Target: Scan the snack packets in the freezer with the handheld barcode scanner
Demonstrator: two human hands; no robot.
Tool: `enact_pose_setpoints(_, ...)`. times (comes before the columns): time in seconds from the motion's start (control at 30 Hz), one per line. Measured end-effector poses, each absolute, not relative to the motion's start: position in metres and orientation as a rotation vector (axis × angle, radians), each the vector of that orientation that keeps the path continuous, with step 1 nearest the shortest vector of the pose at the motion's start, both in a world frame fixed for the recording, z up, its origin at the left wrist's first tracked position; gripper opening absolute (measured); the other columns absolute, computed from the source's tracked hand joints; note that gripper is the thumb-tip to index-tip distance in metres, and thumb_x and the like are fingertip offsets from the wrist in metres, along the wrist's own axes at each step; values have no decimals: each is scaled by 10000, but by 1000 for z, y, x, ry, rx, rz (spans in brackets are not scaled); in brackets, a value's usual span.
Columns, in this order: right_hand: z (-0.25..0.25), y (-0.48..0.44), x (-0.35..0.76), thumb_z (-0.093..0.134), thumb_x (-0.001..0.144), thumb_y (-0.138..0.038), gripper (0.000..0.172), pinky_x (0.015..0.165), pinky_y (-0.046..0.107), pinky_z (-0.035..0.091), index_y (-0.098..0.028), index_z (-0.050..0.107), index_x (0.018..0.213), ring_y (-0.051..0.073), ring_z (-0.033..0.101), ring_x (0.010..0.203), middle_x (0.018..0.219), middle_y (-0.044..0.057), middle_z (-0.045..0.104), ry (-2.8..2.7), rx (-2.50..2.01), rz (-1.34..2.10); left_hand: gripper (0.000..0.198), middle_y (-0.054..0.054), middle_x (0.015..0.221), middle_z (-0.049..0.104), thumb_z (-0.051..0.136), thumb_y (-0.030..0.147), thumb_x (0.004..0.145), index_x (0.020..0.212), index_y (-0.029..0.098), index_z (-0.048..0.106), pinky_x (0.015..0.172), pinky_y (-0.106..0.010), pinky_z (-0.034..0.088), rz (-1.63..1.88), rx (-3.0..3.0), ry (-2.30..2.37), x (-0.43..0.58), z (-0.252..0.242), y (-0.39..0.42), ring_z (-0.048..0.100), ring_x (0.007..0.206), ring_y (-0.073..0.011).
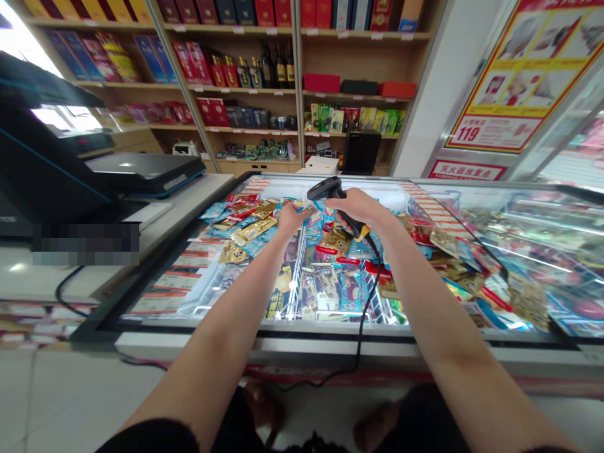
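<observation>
The right hand [357, 206] is closed around the handle of the scanner [326, 187], located just above the centre of the frame. The cable [362, 321] runs from the handle base toward the lower centre. The left hand [291, 218], positioned left of the scanner, is at the packets [255, 231]; whether it grasps one cannot be determined. Packets are spread across the freezer [325, 343], mid-frame. Stocked shelves [353, 63] occupy the upper part of the frame.
</observation>
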State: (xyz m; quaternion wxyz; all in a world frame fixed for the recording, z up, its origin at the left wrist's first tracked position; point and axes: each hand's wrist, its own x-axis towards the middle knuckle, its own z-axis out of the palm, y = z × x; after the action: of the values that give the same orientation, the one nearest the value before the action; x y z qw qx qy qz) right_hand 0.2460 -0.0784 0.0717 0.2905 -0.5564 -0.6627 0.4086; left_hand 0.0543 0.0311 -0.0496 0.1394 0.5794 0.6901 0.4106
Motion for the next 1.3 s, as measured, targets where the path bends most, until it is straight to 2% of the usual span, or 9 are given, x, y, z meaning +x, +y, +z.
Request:
enact_pose_setpoints(0.1,79,-83,251,714,917,-298,355,473,268,443,-197,549,619,139,498,431,481,28,552,-1716,-1493,1072,292,-9,617,616,717,447,821,701,185,671,675,-289,470,1168,1636,1787,80,-48,44,650,723,-207)
enact_pose_setpoints(0.2,83,-83,256,726,913,-328,350,465,270,440,-198,554,638,140,503,444,507,32,562,-1688,-1488,1064,336,-16,554,567,614,431,907,687,190,692,681,-306,481,1075,1732,1713,97,-41,52,658,723,-223)
enact_pose_setpoints(0.33,80,-77,262,710,922,-363,363,465,278,447,-198,552,641,144,513,453,531,40,570,-1703,-1467,1053,270,-164,901,773,559,281,931,857,149,782,888,-396,511,934,2021,1897,90,-37,57,713,1004,-332)
enact_pose_setpoints(0.47,75,-70,262,700,928,-351,330,466,274,444,-196,565,669,142,501,450,523,29,562,-1709,-1463,1066,398,-300,1286,704,539,261,922,1194,76,764,1076,-502,433,793,2105,2180,61,-44,60,619,1279,-435)
enact_pose_setpoints(0.6,76,-72,259,680,941,-324,317,462,271,441,-195,574,672,142,501,439,501,24,556,-1723,-1467,1056,497,-315,1407,637,503,303,943,1342,87,708,1146,-565,329,660,2096,2351,38,-55,59,549,1366,-459)
enact_pose_setpoints(0.77,79,-78,255,684,938,-286,346,457,276,428,-196,557,629,139,494,421,491,33,564,-1712,-1507,1052,469,-280,1355,679,519,366,957,1328,174,733,1097,-580,352,610,2127,2339,29,-57,50,564,1325,-469)
enact_pose_setpoints(0.9,71,-74,250,637,959,-282,386,484,284,454,-200,547,593,145,502,416,475,31,550,-1732,-1488,1095,408,-231,1313,702,633,373,906,1258,215,766,1057,-524,418,670,2099,2288,26,-53,38,587,1281,-439)
enact_pose_setpoints(1.07,63,-74,241,634,944,-284,414,463,269,430,-206,535,549,148,514,415,461,43,564,-1820,-1521,1071,265,-144,1170,742,652,192,840,1063,229,791,1019,-404,477,860,2019,2156,19,-48,19,656,1164,-322)
enact_pose_setpoints(1.3,59,-76,235,626,946,-287,469,482,269,440,-209,504,499,139,507,396,468,57,578,-1897,-1500,1036,426,-84,1132,781,666,87,726,1139,163,735,992,-319,498,1262,1750,1891,9,-38,5,703,1095,-245)
